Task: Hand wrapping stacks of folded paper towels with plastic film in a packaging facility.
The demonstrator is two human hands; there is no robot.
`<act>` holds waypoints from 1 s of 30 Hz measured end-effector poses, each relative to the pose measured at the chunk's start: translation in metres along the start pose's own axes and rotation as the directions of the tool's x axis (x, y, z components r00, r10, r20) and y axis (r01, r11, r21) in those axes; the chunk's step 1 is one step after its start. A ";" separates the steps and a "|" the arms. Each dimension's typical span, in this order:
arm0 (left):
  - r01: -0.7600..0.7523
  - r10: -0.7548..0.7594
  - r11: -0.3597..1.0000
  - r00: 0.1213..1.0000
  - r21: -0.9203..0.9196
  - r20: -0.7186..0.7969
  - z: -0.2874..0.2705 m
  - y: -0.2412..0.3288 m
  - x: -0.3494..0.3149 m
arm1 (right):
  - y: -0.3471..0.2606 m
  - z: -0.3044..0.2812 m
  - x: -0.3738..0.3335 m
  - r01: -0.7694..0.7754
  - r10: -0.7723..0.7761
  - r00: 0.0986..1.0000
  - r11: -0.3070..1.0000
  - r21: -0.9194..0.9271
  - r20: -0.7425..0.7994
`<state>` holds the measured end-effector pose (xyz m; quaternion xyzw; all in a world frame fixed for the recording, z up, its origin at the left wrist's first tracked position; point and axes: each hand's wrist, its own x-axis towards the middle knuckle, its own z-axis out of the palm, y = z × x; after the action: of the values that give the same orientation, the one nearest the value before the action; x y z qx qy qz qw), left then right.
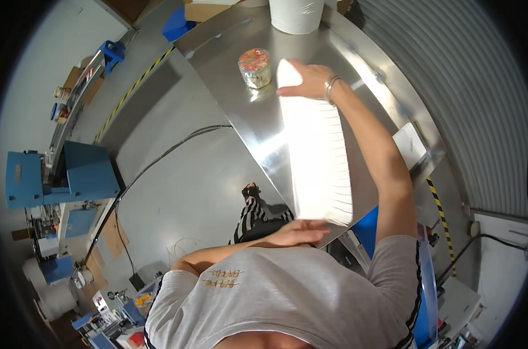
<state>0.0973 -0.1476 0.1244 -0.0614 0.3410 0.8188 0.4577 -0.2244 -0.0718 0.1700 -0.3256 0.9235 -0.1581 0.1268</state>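
Note:
A long white stack (315,157), ridged with many thin lines along its right side, stretches from the far part of the steel table (255,131) toward my body. My right hand (310,81) is closed around its far end, thumb on the near side and fingers over the top. Against the near end lies my left hand (302,232), its fingers stretched out flat, close to my shirt. Glare washes out the stack's top, so I cannot tell what its pieces are. Left of my right hand stands a short shiny cylinder (254,68) with a red-mottled top.
A white bucket (297,14) stands at the table's far end. A white card-like piece (410,145) lies by the right edge. Corrugated metal sheeting (450,87) rises beyond the table. Black cable (185,138) crosses the floor at left, toward blue machines (89,171).

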 end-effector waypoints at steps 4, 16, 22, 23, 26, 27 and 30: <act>0.057 -0.042 0.992 0.991 -0.110 0.127 0.007 -0.025 0.009 | -0.045 0.016 0.005 0.220 -0.217 0.969 0.976 -0.008 0.118; -0.002 0.047 0.957 0.988 -0.292 0.148 -0.001 -0.048 0.033 | 0.013 0.011 -0.167 0.121 -0.005 0.817 0.979 0.163 -0.576; -0.132 0.180 0.943 0.974 -0.305 0.136 0.016 -0.026 0.041 | 0.032 0.083 -0.318 -0.259 0.446 0.866 0.787 0.560 -0.226; -0.122 0.162 0.956 0.977 -0.266 0.137 0.018 -0.025 0.042 | 0.021 0.095 -0.334 -0.279 0.465 0.876 0.703 0.654 -0.127; 0.180 -0.206 0.960 0.973 0.215 0.103 0.020 -0.016 0.038 | 0.000 0.132 -0.342 -0.118 0.489 0.851 0.535 0.837 -0.192; 0.088 -0.168 0.873 0.978 0.479 0.127 0.028 -0.014 0.030 | -0.003 0.140 -0.341 -0.119 0.525 0.809 0.587 0.800 -0.264; -0.546 0.477 -0.227 0.660 0.806 0.581 0.049 -0.009 0.018 | -0.010 0.145 -0.340 -0.079 0.611 0.735 0.509 0.857 -0.294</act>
<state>0.1042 -0.1021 0.1498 0.4285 0.7709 0.4712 -0.0031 0.0869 0.1083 0.0848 0.0331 0.7895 -0.6128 0.0092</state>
